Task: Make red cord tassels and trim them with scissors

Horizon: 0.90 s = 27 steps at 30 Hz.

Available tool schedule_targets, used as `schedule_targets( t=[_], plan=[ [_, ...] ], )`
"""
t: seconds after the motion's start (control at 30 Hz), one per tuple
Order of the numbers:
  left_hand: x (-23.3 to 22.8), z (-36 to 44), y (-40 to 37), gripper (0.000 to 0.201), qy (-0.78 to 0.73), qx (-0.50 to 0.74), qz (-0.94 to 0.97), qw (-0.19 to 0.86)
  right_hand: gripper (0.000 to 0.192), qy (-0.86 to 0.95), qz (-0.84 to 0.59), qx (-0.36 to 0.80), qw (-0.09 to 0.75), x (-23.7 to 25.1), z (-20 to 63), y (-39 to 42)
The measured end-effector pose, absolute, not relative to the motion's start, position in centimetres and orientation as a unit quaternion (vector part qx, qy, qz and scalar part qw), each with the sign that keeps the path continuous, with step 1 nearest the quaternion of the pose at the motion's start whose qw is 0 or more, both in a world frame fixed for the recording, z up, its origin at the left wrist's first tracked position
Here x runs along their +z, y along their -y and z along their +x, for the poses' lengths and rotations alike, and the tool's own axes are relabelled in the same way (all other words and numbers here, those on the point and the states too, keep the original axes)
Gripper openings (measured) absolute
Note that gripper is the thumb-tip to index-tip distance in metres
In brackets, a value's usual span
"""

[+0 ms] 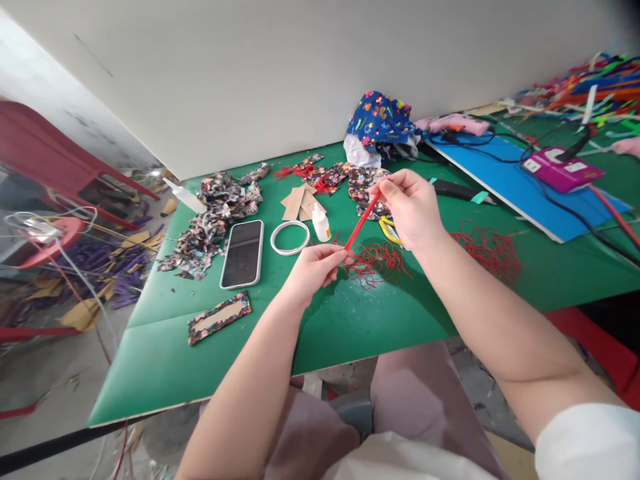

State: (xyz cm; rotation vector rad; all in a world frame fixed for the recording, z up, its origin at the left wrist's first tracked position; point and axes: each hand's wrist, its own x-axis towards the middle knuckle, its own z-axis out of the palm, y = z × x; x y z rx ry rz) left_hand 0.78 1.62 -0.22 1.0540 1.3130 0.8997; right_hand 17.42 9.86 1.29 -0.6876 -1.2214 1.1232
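A small bundle of red cord [362, 225] is stretched on a slant between my two hands, above the green table. My left hand [320, 268] pinches its lower end, and my right hand [407, 203] pinches the upper end. Beneath them lies a loose tangle of red cords [383, 265]. Yellow-handled snips [389, 231] rest beside my right hand, partly hidden by it. Close to my left hand stand a small white glue bottle [321, 224] and a white ring [290, 238]. A floral fabric-covered strip [219, 318] with a beige centre lies farther left.
The green table [370, 333] also bears a phone [242, 255], floral fabric scraps [220, 207], card pieces [302, 202] and a squeeze bottle [186, 197]. Rightward are more red cords [490, 253], a black-handled cutter [460, 191], a blue board [525, 177] and a purple device [565, 168] with cables.
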Motion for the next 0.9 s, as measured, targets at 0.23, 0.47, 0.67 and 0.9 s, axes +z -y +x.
schedule_targets(
  t=[0.23,0.47,0.67,0.9],
  plan=[
    [-0.8,0.7,-1.7,0.037,-0.576,0.442,0.558,0.403,0.016,0.671,-0.268,0.444,0.530,1.8,16.9,-8.3],
    [-0.2,1.7,-1.0,0.038,-0.508,0.494,0.541,0.452,0.008,0.766,-0.263,0.382,0.445,1.4,15.8,-6.9],
    [-0.2,1.3,-1.0,0.022,-0.510,0.478,0.547,0.462,0.012,0.674,-0.265,0.497,0.479,0.9,15.6,-7.2],
    [0.1,1.3,-1.1,0.026,-0.526,0.429,0.555,0.481,0.019,0.587,-0.290,0.545,0.523,0.9,16.0,-8.1]
  ],
)
